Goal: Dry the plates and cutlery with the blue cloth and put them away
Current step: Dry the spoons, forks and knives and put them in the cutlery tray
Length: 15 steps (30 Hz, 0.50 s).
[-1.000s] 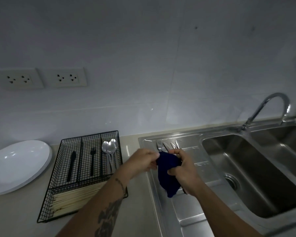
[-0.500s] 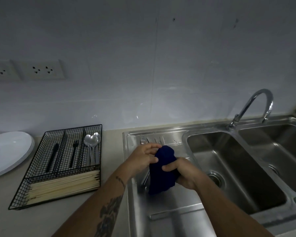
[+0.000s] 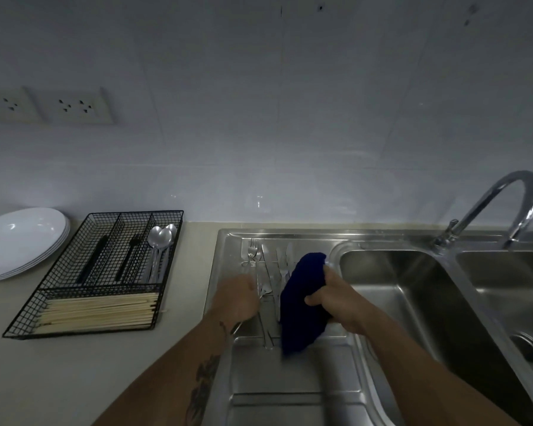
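My right hand (image 3: 336,299) grips the dark blue cloth (image 3: 302,302), which hangs over the steel drainboard (image 3: 290,379). A little to the left, my left hand (image 3: 237,299) is apart from the cloth, its fingers curled round a thin silver piece of cutlery (image 3: 236,328); the piece is blurred and I cannot tell its kind. Several forks and knives (image 3: 268,269) lie on the drainboard just beyond both hands. A stack of white plates (image 3: 19,241) sits on the counter at the far left.
A black wire cutlery tray (image 3: 105,272) stands left of the sink, holding spoons (image 3: 160,238), black-handled pieces and pale chopsticks (image 3: 99,312). A double sink basin (image 3: 428,302) and curved tap (image 3: 505,204) lie to the right. Wall sockets (image 3: 74,107) sit above the counter.
My left hand has come off the blue cloth and shifted left with a silver piece in it. The cloth stays in my right hand. The view has turned slightly.
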Motion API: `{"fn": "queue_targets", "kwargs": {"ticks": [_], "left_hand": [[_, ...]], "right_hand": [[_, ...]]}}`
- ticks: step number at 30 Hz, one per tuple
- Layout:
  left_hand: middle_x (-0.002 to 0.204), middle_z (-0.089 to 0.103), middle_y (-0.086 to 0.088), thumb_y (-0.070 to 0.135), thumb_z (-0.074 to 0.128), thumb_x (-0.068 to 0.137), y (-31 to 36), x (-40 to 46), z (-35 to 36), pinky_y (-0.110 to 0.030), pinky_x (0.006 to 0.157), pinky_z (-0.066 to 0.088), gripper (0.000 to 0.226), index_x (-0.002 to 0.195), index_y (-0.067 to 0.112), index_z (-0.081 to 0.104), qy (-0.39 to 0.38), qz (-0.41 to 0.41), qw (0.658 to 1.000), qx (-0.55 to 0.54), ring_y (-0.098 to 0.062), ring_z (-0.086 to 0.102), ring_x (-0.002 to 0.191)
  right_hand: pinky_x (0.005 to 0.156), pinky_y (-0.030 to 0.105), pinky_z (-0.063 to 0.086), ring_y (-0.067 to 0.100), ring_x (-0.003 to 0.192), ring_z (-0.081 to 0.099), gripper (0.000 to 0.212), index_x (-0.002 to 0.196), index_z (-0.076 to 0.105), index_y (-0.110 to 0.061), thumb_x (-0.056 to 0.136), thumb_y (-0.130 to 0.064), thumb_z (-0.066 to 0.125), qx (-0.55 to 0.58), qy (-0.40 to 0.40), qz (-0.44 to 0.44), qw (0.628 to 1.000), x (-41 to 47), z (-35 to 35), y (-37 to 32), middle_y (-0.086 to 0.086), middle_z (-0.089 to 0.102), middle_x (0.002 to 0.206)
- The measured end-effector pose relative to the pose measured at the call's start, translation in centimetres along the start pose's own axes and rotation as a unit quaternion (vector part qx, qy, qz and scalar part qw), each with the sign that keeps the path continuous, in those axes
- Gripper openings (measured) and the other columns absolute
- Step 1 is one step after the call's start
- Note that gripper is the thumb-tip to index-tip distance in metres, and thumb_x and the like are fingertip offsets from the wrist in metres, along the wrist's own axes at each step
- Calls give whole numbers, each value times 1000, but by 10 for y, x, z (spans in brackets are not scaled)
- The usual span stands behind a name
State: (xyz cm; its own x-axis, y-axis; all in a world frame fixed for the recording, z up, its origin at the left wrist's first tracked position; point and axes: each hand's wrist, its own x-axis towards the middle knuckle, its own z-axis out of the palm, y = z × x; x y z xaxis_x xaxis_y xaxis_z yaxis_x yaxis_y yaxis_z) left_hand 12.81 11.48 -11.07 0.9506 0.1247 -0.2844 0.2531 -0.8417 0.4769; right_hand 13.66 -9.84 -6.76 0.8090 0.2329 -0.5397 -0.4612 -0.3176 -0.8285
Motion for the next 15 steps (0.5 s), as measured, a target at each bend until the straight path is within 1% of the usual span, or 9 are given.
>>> {"fn": "queue_targets", "kwargs": {"ticks": [1,4,6,8,9,10,12,13,15], "left_hand": [[97,69,-4,11,61,82,1,0,3,-27,71,50,15,94,13,69,-6,-5,999,37,-17,64,87],[93,65,-1,12,65,79,4,0,13,-28,73,54,21,99,17,63,-6,-12,996,87,-18,62,84],[90,63,0,11,65,79,3,3,17,-29,74,54,22,99,18,62,-4,-16,996,83,-18,61,83],[93,65,-2,12,64,80,5,5,16,-28,76,53,17,98,15,65,-18,-30,996,81,-19,63,88],[92,67,-2,12,63,81,6,7,13,-28,76,54,11,92,13,67,-31,-35,995,83,-20,65,88],[86,67,-3,10,61,82,6,10,11,-28,73,54,6,82,11,67,-49,-38,995,76,-19,65,85],[72,60,-2,5,59,82,4,13,4,-24,62,51,20,63,10,57,-76,-53,994,58,-15,60,71],[72,60,-3,5,59,84,1,15,0,-20,57,46,25,60,10,53,-90,-59,993,56,-13,56,66],[84,67,-10,8,56,88,-2,17,-10,-15,53,40,26,62,6,55,-98,-68,992,31,-13,53,67]], "right_hand": [[94,43,54,25,111,60,77,148,35,-22,82,6,63,-19,-8,1,1000,2,-4,0,4,61,126],[83,33,54,21,102,62,53,129,47,-21,88,11,57,-73,-29,-11,997,3,-14,-2,4,63,114],[82,32,54,22,104,64,49,127,56,-15,87,12,56,-105,-36,-24,994,7,-18,-2,6,67,114],[81,34,55,24,102,66,44,122,62,-13,86,12,54,-134,-25,-37,990,10,-19,-2,8,69,111],[82,36,56,25,100,66,41,118,63,-13,86,12,53,-153,-10,-46,987,13,-19,-1,10,70,108],[82,39,57,26,97,67,38,115,64,-12,86,10,52,-174,6,-58,983,15,-19,0,11,70,105],[82,42,59,27,91,67,34,110,62,-11,84,8,50,-209,46,-93,972,19,-19,4,11,68,100],[81,40,60,26,91,66,33,110,60,-11,84,7,50,-217,65,-104,968,19,-20,6,9,67,100],[78,31,59,19,94,64,39,119,56,-15,86,7,52,-205,85,-108,969,18,-21,9,5,65,107]]}}
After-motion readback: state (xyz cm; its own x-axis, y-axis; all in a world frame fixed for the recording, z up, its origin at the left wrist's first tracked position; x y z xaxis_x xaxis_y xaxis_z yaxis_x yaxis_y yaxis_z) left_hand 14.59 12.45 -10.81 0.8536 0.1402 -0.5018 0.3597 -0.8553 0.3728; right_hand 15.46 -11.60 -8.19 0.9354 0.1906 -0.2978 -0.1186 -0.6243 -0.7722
